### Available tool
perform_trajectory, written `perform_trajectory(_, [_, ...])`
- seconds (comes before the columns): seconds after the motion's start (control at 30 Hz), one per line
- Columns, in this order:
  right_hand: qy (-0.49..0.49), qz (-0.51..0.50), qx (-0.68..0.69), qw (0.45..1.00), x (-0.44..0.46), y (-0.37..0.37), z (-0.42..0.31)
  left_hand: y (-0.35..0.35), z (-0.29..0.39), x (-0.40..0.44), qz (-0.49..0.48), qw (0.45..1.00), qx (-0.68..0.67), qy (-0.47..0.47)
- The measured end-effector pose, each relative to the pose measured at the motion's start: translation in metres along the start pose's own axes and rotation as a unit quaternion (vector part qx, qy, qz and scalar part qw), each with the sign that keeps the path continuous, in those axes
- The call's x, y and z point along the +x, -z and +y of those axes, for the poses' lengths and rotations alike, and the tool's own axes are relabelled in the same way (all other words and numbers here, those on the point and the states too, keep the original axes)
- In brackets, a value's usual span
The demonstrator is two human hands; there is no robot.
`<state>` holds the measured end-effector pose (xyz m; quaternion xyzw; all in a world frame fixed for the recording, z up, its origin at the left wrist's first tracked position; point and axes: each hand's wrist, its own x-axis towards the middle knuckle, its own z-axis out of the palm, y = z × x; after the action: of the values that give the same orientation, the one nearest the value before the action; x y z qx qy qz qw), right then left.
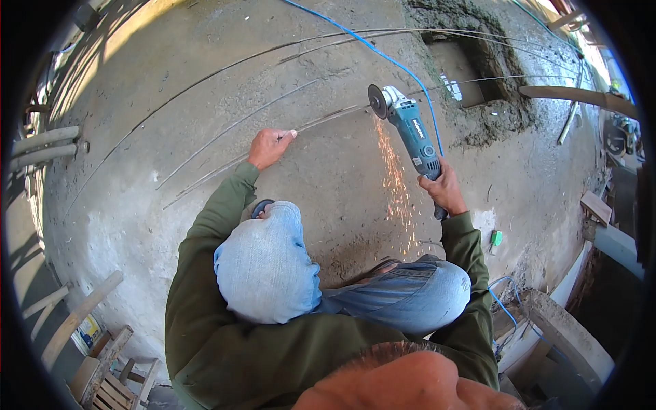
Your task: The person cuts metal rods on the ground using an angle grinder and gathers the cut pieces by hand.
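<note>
My right hand (445, 187) is wrapped round the rear handle of a teal angle grinder (415, 133). The grinder's dark cutting disc (377, 101) meets thin steel rods (335, 117) lying close together just above the floor. Orange sparks (393, 178) stream from the disc toward my bent knees. Further left along the rods, my left hand (270, 147) is closed on them, thumb pointing at the grinder. Its fingertips are partly hidden.
More long rods (225, 68) curve across the concrete floor (328, 171). A blue cable (383, 53) runs past the grinder. A rectangular pit (471, 72) with muddy edges lies at the far right. A green object (496, 238) sits right of my sleeve; wooden poles (75, 318) stand at left.
</note>
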<state>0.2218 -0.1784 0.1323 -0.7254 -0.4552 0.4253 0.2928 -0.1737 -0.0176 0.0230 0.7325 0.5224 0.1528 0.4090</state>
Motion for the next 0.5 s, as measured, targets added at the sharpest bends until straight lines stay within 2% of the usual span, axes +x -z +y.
perform_trajectory(0.1, [-0.019, -0.022, -0.065, 0.997, 0.001, 0.004, -0.001, 0.003, 0.004, 0.0, -0.008, 1.0, 0.008, 0.008])
perform_trajectory(0.27, [-0.041, -0.014, 0.006, 0.999, -0.003, -0.001, -0.006, 0.0, -0.001, 0.0, -0.013, 1.0, 0.007, 0.02])
perform_trajectory(0.5, [-0.006, -0.01, -0.011, 1.0, 0.0, -0.001, -0.007, -0.005, -0.007, 0.001, 0.017, 0.999, -0.032, -0.031])
